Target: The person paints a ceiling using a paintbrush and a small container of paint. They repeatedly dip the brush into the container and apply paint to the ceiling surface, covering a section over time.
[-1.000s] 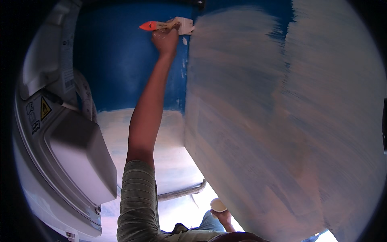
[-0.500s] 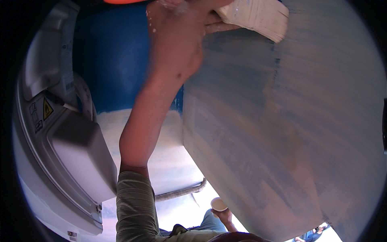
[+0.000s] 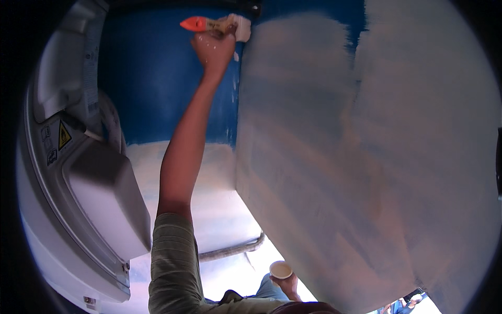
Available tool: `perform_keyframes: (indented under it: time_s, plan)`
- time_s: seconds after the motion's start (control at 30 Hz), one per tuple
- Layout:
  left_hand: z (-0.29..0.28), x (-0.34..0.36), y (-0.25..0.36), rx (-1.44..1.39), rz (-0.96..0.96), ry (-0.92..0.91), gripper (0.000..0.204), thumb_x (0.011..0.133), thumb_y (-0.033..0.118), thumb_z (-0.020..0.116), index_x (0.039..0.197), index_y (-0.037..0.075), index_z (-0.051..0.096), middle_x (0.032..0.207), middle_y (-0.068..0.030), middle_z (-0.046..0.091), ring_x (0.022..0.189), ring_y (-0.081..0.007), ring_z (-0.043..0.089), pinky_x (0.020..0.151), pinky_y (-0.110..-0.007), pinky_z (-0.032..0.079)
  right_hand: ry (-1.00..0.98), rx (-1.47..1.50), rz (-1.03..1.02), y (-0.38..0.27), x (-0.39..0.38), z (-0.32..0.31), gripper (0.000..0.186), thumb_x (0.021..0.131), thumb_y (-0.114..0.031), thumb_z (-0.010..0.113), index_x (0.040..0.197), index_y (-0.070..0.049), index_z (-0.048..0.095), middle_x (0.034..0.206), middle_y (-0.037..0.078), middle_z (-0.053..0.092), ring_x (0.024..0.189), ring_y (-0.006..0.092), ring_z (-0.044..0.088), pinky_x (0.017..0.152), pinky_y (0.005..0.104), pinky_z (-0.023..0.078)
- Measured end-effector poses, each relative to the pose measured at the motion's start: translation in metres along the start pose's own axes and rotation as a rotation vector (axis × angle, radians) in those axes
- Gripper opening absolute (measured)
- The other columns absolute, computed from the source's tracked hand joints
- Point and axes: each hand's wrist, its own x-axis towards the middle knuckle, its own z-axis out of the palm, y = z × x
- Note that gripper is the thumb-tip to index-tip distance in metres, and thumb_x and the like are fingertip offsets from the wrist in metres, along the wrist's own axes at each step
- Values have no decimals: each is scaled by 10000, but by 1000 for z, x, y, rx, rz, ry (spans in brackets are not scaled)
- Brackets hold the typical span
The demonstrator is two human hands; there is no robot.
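Observation:
My left hand (image 3: pixel 213 48) is raised at the top, closed around a flat paintbrush (image 3: pixel 217 25) with an orange-tipped wooden handle. The brush's pale, paint-covered bristles sit at the corner where the blue wall (image 3: pixel 151 78) meets the wall on the right (image 3: pixel 314 146). White paint specks my fingers, and white dabs run down the blue beside the corner. Low in the view, my right hand (image 3: pixel 287 285) holds a small round cup (image 3: pixel 281 270) with pale contents. Thin whitish paint covers most of the right wall, with blue left bare near its top.
A grey-white air-conditioner-like unit (image 3: pixel 104 193) with a yellow warning label stands close on the left. Behind it runs a wrapped pipe (image 3: pixel 112 120), and another pipe (image 3: pixel 232 252) crosses lower down. A dark bar (image 3: pixel 246 6) lies along the top. Another person (image 3: pixel 408 303) is at the lower right.
My left hand has carried the brush leftward from the right wall to the corner by the blue wall, with the arm stretched farther out. My right hand with the cup has hardly moved.

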Motion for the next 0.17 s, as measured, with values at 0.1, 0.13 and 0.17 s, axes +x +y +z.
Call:
perform_keyframes:
  time_s: [0.1,0.13,0.17]
  plan:
    - [8,-1,-24,78,-71,-4,257,765,170,794,926,-22,742,797,-125,736,749,-199,717,695,-333,530,5,-19,-2,-9,5,-6,771,570,-267,951,1206,-45,576,1157,146,640,1080,273,634,916,425,519]
    - [11,-1,-28,125,-87,-13,248,761,165,791,920,-19,742,802,-134,738,757,-216,725,700,-342,531,13,-40,1,-17,6,-9,783,573,-270,950,1220,-48,568,1174,148,633,1091,273,629,922,428,517]
    - [12,-4,-38,148,-93,-13,244,756,165,790,912,-16,741,802,-139,738,765,-233,727,704,-350,533,8,-40,7,-5,-1,-28,783,573,-270,950,1220,-48,568,1174,148,633,1091,273,629,922,428,517]
